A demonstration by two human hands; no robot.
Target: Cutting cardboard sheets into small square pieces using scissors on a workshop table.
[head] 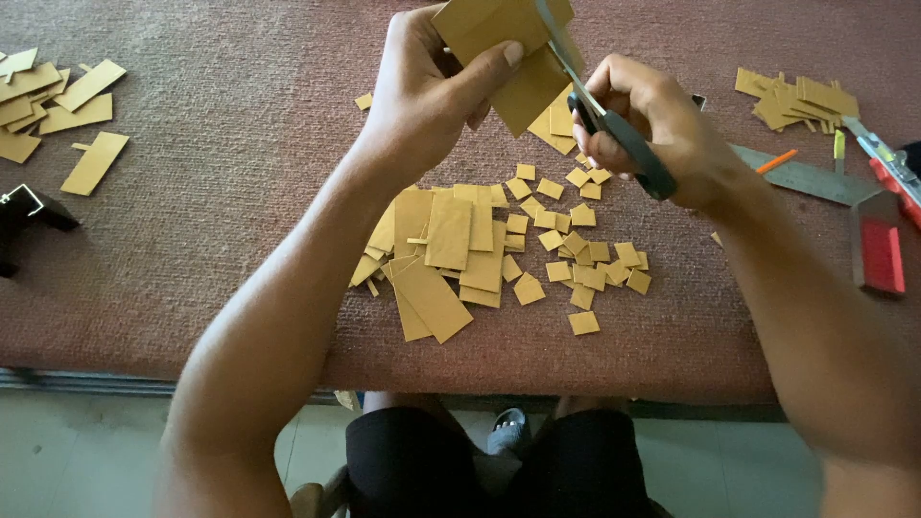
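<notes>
From the head cam I've got the left hand [422, 91] pinching a tan flat cardboard sheet [508, 48] up at 12 o'clock. The right hand [652, 125], at the sheet's 4 o'clock, is curled round grey-handled scissors [600, 115], blades laid across the sheet. Small tan cardboard squares [576, 254] lie scattered at 6 o'clock on the reddish-brown woven mat [240, 192].

Bare carpeted table [240, 192] lies open left of my left hand [422, 96]. Below my hands, card strips [436, 254] and small cut squares [576, 254] clutter the middle. Right side blocked: steel ruler [801, 177], red cutter [878, 251], offcut heap [796, 101]. Far left: more strips [58, 105].
</notes>
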